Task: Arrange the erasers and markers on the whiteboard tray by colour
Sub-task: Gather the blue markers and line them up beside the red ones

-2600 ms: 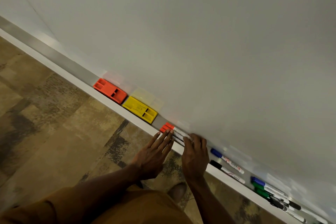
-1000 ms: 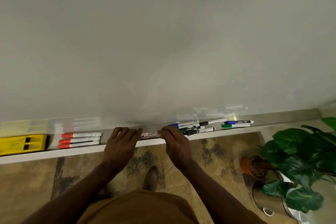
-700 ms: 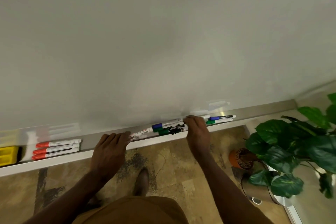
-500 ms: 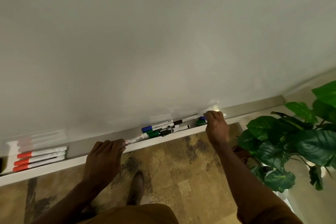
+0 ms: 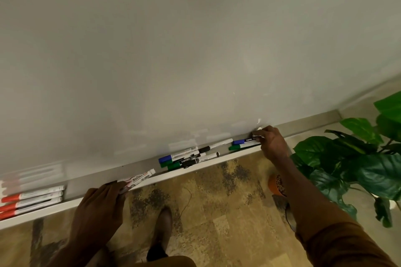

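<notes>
The whiteboard tray (image 5: 217, 163) runs as a slanted ledge under the whiteboard (image 5: 195, 50), and the markers lie along it in separate clusters. At the far left, 3 red-capped markers (image 5: 30, 200) lie side by side, parallel to the tray's edge, well apart from both hands. Just right of them, the left hand (image 5: 98, 206) is closed over one end of a single marker with red print on its white barrel (image 5: 138, 178); the other end of that marker juts to the right along the tray, its cap hidden by the fingers. Between the 2 hands sits a loose pile (image 5: 188, 158): a blue-capped marker (image 5: 176, 156), a green-capped marker (image 5: 179, 165) and several black-capped ones, crossing at slight angles, touched by neither hand. Further right, a blue-capped marker with a dark barrel (image 5: 245, 141) and a green-capped marker beside it (image 5: 243, 146) lie together, caps pointing left. The right hand (image 5: 272, 144) curls over the right ends of this pair, fingertips on the barrels; whether it grips 1 or both cannot be told. No eraser shows in this view.

Below the tray lie patterned brown flooring (image 5: 217, 212) and a shoe (image 5: 162, 230). A leafy potted plant (image 5: 358, 162) stands at the right, near the right forearm.
</notes>
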Demonstrator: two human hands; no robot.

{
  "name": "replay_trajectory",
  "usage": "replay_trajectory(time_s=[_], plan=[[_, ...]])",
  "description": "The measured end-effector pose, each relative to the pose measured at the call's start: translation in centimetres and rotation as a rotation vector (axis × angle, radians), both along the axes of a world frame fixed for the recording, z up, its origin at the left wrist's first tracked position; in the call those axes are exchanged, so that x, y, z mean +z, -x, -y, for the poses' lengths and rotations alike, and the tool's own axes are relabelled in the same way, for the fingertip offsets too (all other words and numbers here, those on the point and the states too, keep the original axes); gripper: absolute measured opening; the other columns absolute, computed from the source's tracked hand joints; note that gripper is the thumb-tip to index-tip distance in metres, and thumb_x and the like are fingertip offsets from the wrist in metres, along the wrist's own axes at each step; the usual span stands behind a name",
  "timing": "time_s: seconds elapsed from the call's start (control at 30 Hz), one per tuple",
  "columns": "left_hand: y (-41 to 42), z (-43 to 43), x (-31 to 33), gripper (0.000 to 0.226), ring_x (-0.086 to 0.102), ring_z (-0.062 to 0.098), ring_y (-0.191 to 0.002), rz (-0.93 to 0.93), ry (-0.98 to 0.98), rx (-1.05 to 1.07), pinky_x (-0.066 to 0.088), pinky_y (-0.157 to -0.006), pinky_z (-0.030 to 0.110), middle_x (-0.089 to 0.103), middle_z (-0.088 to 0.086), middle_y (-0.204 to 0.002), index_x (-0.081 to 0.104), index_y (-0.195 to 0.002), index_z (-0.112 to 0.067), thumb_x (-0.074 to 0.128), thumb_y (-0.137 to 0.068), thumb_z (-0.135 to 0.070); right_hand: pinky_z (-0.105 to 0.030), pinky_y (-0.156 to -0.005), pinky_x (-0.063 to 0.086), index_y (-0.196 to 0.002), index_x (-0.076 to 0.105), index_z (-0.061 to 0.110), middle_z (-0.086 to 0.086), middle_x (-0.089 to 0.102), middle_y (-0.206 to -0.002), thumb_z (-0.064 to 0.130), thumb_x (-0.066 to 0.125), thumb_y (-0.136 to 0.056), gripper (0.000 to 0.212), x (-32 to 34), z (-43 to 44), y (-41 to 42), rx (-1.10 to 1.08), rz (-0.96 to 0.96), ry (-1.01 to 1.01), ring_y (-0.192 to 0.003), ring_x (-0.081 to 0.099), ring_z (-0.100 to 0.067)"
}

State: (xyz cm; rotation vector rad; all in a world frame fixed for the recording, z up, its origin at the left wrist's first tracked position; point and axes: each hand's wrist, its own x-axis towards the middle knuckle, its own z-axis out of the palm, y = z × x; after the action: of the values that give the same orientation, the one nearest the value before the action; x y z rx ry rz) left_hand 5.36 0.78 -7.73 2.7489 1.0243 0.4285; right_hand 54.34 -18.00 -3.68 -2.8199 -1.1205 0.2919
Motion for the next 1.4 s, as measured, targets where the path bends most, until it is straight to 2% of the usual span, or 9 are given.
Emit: replay_trajectory(time_s=[0.27,0.53,0.67,0.77,0.83,0.97,1.17,1.27,1.4], plan=[[0.3,0.9,0.3,0.066,0.07,0.034,-0.064,0.092,-0.021,0.011,0.052,-0.062,0.045,0.073,0.01,-0.078,0.075,-0.104,-0.003,0.026,-0.111,-0.047,-0.042,-0.089,0.049,-0.126,0.073,0.007,-0.02,0.063,-0.124,0.008,0.067,-0.098,0.028,-0.6,0.4,-1.1,-0.077,-0.028,-0.049,-0.117,0.053,-0.037],[0.9,1.7,0.6,0.073,0.072,0.032,-0.066,0.06,0.032,0.023,0.055,-0.062,0.044,0.076,0.006,-0.082,0.076,-0.105,-0.007,0.02,-0.111,-0.053,-0.051,-0.08,0.055,-0.122,0.068,0.003,-0.025,0.063,-0.123,-0.005,0.066,-0.091,0.032,-1.9,1.2,-2.0,-0.009,0.097,-0.055,-0.118,0.053,-0.044],[1.4,1.6,1.3,0.072,0.075,0.031,-0.072,0.03,0.046,0.052,0.058,-0.066,0.045,0.078,0.009,-0.088,0.077,-0.104,-0.005,0.025,-0.11,-0.054,-0.039,-0.068,0.048,-0.116,0.065,0.004,-0.025,0.067,-0.109,-0.005,0.059,-0.094,0.024,-2.9,2.5,-2.4,0.005,0.132,-0.124,-0.1,0.059,-0.04],[2.1,1.1,1.4,0.051,0.074,0.035,-0.085,0.012,0.059,0.084,0.059,-0.071,0.047,0.077,0.011,-0.099,0.076,-0.106,-0.006,0.044,-0.101,-0.045,-0.032,-0.064,0.04,-0.11,0.061,0.009,-0.018,0.063,-0.096,0.007,0.058,-0.101,0.009,-3.1,3.9,-1.4,-0.015,0.137,-0.27,-0.081,0.055,-0.029],[2.6,0.8,1.1,0.058,0.071,0.034,-0.101,0.019,0.051,0.101,0.059,-0.079,0.046,0.076,0.011,-0.115,0.078,-0.11,-0.008,0.038,-0.106,-0.05,-0.033,-0.062,0.04,-0.105,0.058,0.014,-0.008,0.057,-0.089,0.006,0.062,-0.099,0.011,-3.2,4.5,0.3,-0.007,0.151,-0.371,-0.078,0.054,-0.028],[2.9,0.4,0.0,0.04,0.067,0.034,-0.124,0.02,0.018,0.073,0.059,-0.092,0.048,0.069,0.013,-0.14,0.078,-0.119,-0.01,0.051,-0.103,-0.035,-0.041,-0.076,0.053,-0.122,0.065,0.014,-0.008,0.068,-0.105,0.0,0.059,-0.093,0.033,-3.0,4.7,5.1,-0.018,0.147,-0.486,-0.095,0.059,-0.028],[2.1,0.6,-2.7,0.06,0.054,0.033,-0.144,-0.068,0.016,-0.038,0.045,-0.115,0.046,0.057,0.019,-0.154,0.075,-0.123,-0.007,0.023,-0.113,-0.036,-0.057,-0.081,0.059,-0.114,0.062,0.019,0.0,0.068,-0.098,0.013,0.053,-0.103,0.016,-3.6,2.7,14.0,-0.267,-0.325,-0.626,-0.09,0.066,-0.015],[1.3,1.2,-3.5,0.045,0.054,0.033,-0.144,-0.101,0.029,-0.045,0.048,-0.115,0.05,0.056,0.019,-0.154,0.076,-0.122,-0.007,0.041,-0.108,-0.031,-0.045,-0.086,0.057,-0.109,0.055,0.029,0.012,0.069,-0.095,0.012,0.051,-0.105,0.018,-3.8,1.4,17.6,-0.282,-0.444,-0.677,-0.092,0.067,0.0],[0.4,1.8,-3.9,0.032,0.048,0.034,-0.149,-0.139,0.031,-0.073,0.049,-0.116,0.053,0.054,0.019,-0.157,0.075,-0.123,-0.009,0.073,-0.091,-0.014,-0.026,-0.089,0.056,-0.135,0.049,0.012,0.011,0.073,-0.097,0.001,0.049,-0.104,0.033,-3.9,-0.2,19.5,-0.211,-0.522,-0.697,-0.097,0.07,0.003]])
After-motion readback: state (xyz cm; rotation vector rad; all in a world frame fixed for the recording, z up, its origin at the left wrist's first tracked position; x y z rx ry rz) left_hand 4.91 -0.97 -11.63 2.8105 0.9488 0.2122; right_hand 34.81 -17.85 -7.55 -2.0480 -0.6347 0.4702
